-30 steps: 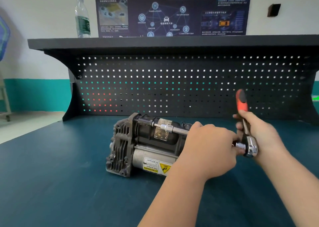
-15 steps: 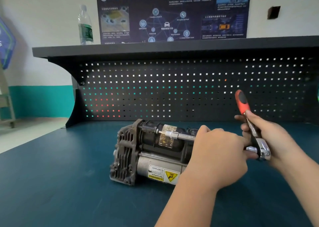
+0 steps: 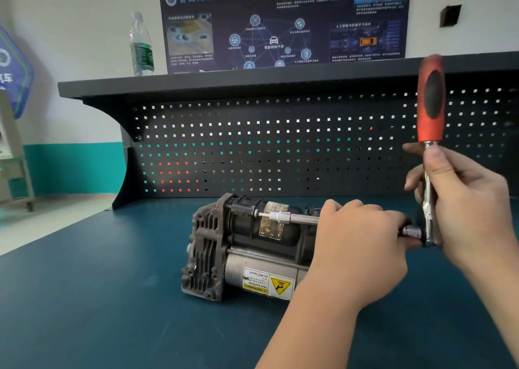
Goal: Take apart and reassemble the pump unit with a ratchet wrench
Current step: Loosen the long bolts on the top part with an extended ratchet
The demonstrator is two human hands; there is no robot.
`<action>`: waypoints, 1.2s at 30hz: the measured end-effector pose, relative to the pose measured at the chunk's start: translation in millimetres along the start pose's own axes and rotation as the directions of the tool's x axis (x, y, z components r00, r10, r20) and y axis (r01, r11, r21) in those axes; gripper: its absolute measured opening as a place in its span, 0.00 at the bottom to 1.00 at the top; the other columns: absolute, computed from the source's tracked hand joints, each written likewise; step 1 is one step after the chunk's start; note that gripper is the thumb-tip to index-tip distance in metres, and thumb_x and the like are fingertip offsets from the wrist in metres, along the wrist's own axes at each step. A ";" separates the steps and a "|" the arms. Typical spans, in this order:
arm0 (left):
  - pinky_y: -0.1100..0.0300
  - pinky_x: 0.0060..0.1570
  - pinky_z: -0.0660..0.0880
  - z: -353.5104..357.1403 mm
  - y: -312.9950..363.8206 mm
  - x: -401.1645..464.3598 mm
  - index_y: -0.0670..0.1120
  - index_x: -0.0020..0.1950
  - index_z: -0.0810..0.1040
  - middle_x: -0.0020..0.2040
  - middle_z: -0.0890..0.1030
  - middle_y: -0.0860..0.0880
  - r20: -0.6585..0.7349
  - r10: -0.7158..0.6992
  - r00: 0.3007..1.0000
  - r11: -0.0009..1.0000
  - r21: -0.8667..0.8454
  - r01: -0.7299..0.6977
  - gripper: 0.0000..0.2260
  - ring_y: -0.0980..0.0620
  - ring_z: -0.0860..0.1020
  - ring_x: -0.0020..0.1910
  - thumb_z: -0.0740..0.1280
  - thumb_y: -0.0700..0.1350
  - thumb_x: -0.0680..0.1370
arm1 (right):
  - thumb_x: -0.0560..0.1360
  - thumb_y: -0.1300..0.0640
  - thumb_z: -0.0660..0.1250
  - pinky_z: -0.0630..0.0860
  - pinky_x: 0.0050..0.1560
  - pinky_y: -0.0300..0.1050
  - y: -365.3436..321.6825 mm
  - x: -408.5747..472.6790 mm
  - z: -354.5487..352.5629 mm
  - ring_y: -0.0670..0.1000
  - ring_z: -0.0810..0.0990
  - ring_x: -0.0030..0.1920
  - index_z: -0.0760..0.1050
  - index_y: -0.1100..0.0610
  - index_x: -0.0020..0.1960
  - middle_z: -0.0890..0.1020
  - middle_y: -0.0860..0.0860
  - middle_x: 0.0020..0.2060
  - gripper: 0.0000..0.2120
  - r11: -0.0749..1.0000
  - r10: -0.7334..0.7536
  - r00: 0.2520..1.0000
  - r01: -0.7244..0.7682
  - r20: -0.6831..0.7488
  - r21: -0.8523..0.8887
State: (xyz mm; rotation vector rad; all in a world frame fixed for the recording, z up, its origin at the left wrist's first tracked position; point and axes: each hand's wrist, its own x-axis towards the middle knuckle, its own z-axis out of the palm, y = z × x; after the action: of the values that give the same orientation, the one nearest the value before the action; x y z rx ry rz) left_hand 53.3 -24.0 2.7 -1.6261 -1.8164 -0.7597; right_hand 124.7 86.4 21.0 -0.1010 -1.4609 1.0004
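The pump unit (image 3: 241,250), dark metal with a grey cylinder and a yellow warning label, lies on the blue bench top. A long silver extension bar with a socket (image 3: 283,217) runs along its top, tip at a bolt near the finned end. My left hand (image 3: 356,245) is wrapped round the bar's rear part. The ratchet wrench (image 3: 431,102), red and black handle, stands nearly upright from the bar's right end. My right hand (image 3: 463,197) grips its steel shank just under the handle.
A black pegboard back panel (image 3: 280,149) with a shelf on top rises behind the pump. A plastic water bottle (image 3: 141,46) stands on the shelf at left. The bench top (image 3: 98,298) spreads left and front of the pump. A poster hangs on the wall.
The wrench handle has swung from a left lean to nearly upright, with my right hand on it. My left hand stays on the bar. The view has shifted closer.
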 end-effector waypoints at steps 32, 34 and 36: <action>0.55 0.40 0.54 6.7 -2.2 -0.8 0.47 0.48 0.73 0.41 0.78 0.50 0.127 -0.012 0.992 0.994 0.111 -0.002 0.03 0.47 0.72 0.39 0.62 0.44 0.77 | 0.71 0.48 0.64 0.69 0.26 0.24 -18.8 -1.8 5.8 0.38 0.74 0.25 0.80 0.56 0.44 0.80 0.46 0.29 0.13 0.972 0.146 0.957 -0.186 0.249 0.142; 0.56 0.40 0.54 9.0 -2.2 -2.6 0.47 0.47 0.73 0.40 0.78 0.49 0.166 -0.012 0.986 0.994 0.105 -0.006 0.02 0.48 0.69 0.36 0.62 0.42 0.75 | 0.71 0.48 0.64 0.67 0.24 0.25 -16.6 -6.3 10.2 0.39 0.72 0.23 0.81 0.55 0.44 0.78 0.48 0.27 0.13 0.988 0.123 0.963 -0.143 0.241 0.065; 0.56 0.40 0.54 11.9 -1.9 -3.5 0.47 0.49 0.74 0.40 0.78 0.49 0.187 0.001 0.982 0.992 0.122 -0.024 0.03 0.47 0.69 0.36 0.62 0.42 0.76 | 0.71 0.47 0.64 0.65 0.24 0.26 -10.3 -6.0 9.1 0.40 0.69 0.23 0.81 0.52 0.41 0.74 0.47 0.25 0.11 0.984 0.160 0.972 -0.172 0.172 0.055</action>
State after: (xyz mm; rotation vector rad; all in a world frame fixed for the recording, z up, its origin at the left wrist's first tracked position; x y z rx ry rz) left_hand 51.2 -17.7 -7.9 -1.6724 -1.9400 -0.4913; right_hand 123.3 71.9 24.4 -0.0916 -1.5879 1.2190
